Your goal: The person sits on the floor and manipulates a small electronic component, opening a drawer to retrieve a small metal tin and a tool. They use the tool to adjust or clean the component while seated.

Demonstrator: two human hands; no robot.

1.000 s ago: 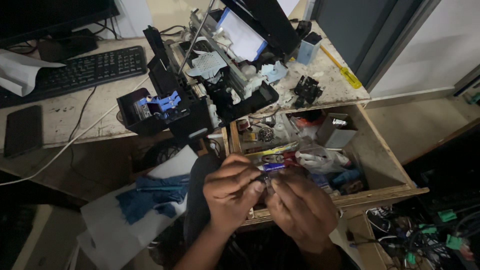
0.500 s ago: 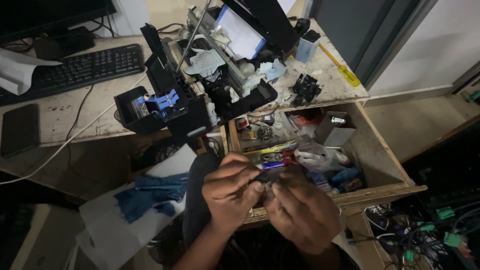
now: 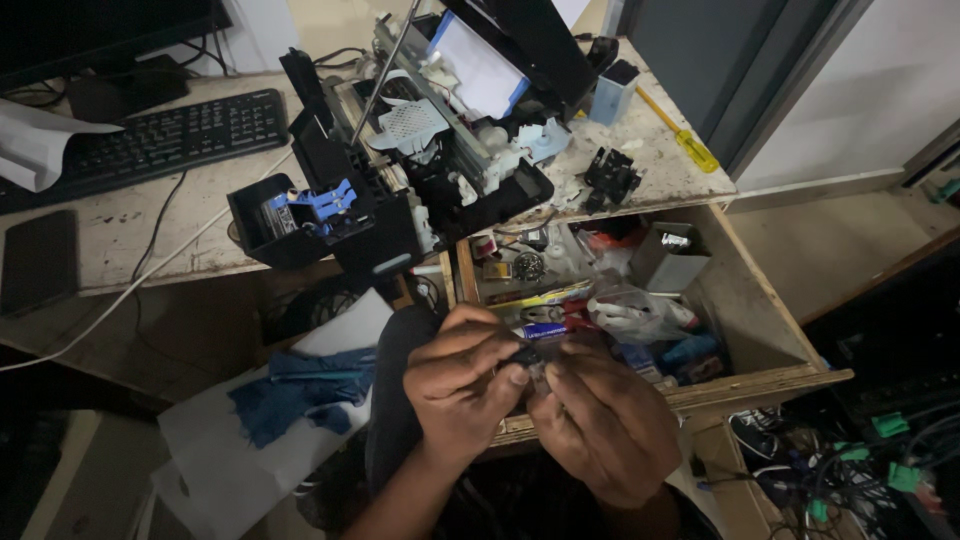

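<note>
My left hand and my right hand meet over the front edge of an open wooden drawer. Together they pinch a small dark part between fingertips; its shape is mostly hidden by my fingers. Behind them on the desk stands a taken-apart printer with black casing, white inner pieces and a blue carriage piece. A small black mechanism lies to the printer's right.
The drawer holds loose clutter: a grey box, plastic bags, tubes, small parts. A yellow-handled screwdriver lies at the desk's right edge. A black keyboard, a phone, and blue cloth on white board sit left. Cables with green plugs lie right.
My hands stay together at the drawer's front, fingers shifting slightly on the small part. The view has barely drifted.
</note>
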